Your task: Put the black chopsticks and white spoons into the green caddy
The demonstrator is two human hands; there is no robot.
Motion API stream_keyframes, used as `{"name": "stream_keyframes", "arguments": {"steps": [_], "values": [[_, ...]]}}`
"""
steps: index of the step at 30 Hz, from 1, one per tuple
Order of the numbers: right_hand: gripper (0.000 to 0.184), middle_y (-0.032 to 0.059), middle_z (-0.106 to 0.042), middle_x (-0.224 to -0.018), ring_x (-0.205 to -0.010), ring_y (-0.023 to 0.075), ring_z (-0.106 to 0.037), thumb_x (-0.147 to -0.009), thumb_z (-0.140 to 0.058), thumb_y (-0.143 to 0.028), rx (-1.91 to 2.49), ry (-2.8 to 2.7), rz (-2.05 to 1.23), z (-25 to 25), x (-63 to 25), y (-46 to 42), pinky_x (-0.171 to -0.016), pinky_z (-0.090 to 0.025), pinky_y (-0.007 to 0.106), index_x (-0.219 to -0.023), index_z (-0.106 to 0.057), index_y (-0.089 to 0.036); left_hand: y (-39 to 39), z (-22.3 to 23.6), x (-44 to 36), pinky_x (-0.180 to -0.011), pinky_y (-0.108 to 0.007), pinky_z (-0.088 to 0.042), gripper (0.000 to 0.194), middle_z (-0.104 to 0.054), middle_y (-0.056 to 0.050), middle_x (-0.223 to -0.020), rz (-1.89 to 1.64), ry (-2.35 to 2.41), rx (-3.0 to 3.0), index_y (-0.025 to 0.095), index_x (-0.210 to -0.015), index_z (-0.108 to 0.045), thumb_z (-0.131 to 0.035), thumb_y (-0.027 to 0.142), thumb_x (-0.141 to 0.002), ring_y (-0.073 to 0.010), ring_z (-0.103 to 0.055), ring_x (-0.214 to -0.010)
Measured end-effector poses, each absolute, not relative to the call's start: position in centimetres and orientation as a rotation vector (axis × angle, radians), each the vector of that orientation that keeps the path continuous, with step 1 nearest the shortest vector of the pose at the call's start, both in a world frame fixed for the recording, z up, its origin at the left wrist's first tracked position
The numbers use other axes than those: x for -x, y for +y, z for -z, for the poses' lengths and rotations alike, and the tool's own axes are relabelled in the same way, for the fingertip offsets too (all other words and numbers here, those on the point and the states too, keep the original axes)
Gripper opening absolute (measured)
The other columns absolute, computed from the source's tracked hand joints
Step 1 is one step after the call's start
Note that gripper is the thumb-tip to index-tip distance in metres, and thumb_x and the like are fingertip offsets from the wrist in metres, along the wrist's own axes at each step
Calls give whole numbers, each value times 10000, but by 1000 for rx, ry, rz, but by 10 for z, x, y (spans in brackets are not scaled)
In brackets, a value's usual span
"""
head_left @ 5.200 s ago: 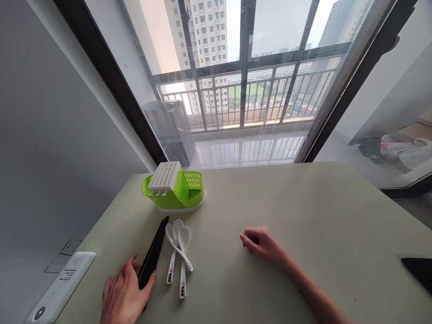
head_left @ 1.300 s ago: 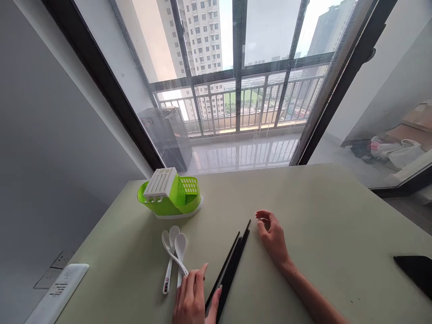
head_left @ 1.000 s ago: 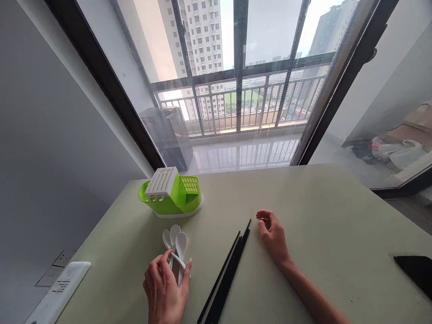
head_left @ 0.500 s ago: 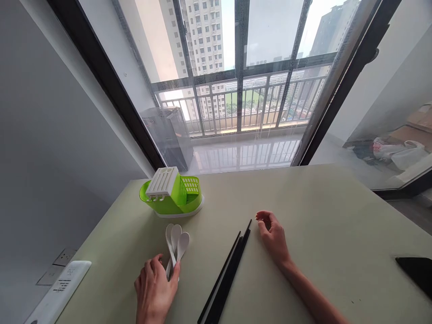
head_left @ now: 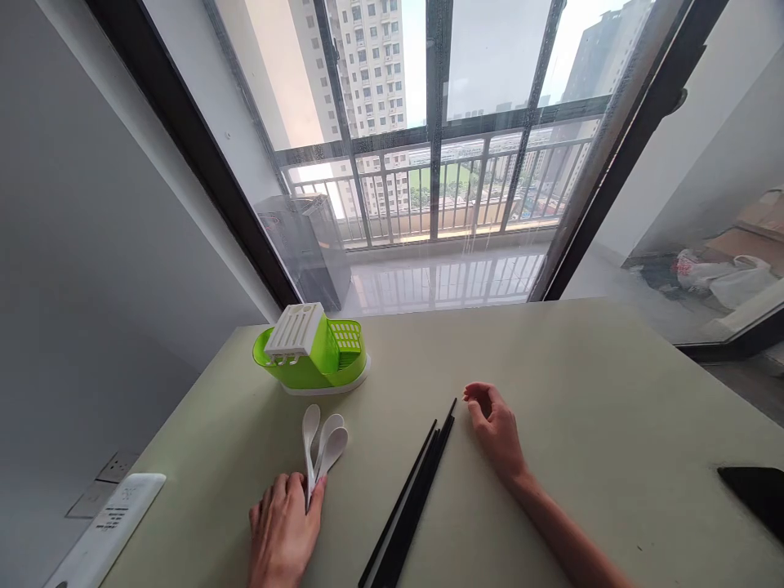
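Three white spoons (head_left: 334, 445) lie bunched on the table, bowls pointing away from me. My left hand (head_left: 285, 518) is closed around their handles, thumb on the right side and fingers on the left, hiding the handle ends. To the right, a bundle of black chopsticks (head_left: 416, 498) lies slanted, its thin tips pointing away. My right hand (head_left: 495, 420) rests on the table just right of those tips, loosely curved with a gap between thumb and fingers; it holds nothing. Beyond the spoons stands a green utensil holder (head_left: 300, 376) with a white slotted top and small hooks.
The pale green table (head_left: 569, 392) reaches to a glass door with a dark frame. A white power strip (head_left: 113, 523) lies along the left edge by the wall. A black flat object (head_left: 756, 498) sits at the right edge.
My left hand's fingers have closed in on the spoon handles, and the spoon bowls have shifted slightly to the right. My right hand and the chopsticks stay where they were.
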State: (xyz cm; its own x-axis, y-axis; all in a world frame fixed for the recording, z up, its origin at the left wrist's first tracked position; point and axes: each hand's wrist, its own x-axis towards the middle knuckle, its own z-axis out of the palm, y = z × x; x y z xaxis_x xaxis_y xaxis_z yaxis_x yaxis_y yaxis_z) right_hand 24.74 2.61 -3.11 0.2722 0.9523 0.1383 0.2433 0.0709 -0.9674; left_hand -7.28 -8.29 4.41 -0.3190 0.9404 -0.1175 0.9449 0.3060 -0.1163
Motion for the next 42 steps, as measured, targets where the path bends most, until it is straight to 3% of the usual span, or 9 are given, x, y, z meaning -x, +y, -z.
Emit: {"name": "stream_keyframes", "arguments": {"steps": [8, 18, 27, 37, 42], "values": [[230, 80, -727, -1007, -906, 239, -677, -879, -516, -372, 1423, -1214, -801, 31, -248, 26, -856, -504, 375, -1009, -622, -215, -86, -25, 81, -730, -402, -499, 367, -698, -127, -901, 179, 2473, -1959, 185, -845, -673, -384, 352, -996, -306, -700, -885], [231, 68, -735, -978, -871, 227, -681, -864, -530, -370, 1421, -1195, -796, 29, -247, 27, -822, -510, 357, -995, -637, -212, -91, -23, 65, -701, -345, -514, 415, -636, -61, -778, -372, 2275, -1820, 250, -712, -532, -271, 389, -1002, -217, -637, -738], [252, 74, -737, -974, -892, 239, -677, -877, -559, -420, 1384, -1120, -807, 31, -254, 31, -839, -505, 367, -987, -653, -213, -95, -52, -12, -816, -352, -512, 468, -617, -62, -887, -429, 1956, -1771, 247, -819, -557, -207, 459, -1046, -223, -603, -868], [233, 58, -705, -951, -886, 218, -656, -853, -555, -378, 1407, -930, -712, 41, -293, 51, -866, -490, 370, -983, -634, -202, -110, -1, -85, -765, -401, -488, 322, -614, -110, -929, -475, 1886, -2304, 182, -912, -630, -339, 245, -1035, -244, -570, -879], [204, 49, -698, -913, -842, 206, -649, -836, -551, -354, 1393, -908, -713, 43, -298, 55, -835, -498, 358, -945, -635, -203, -107, 22, -98, -810, -449, -510, 248, -625, -112, -945, -423, 1995, -2421, 184, -912, -641, -411, 222, -996, -275, -590, -924]]}}
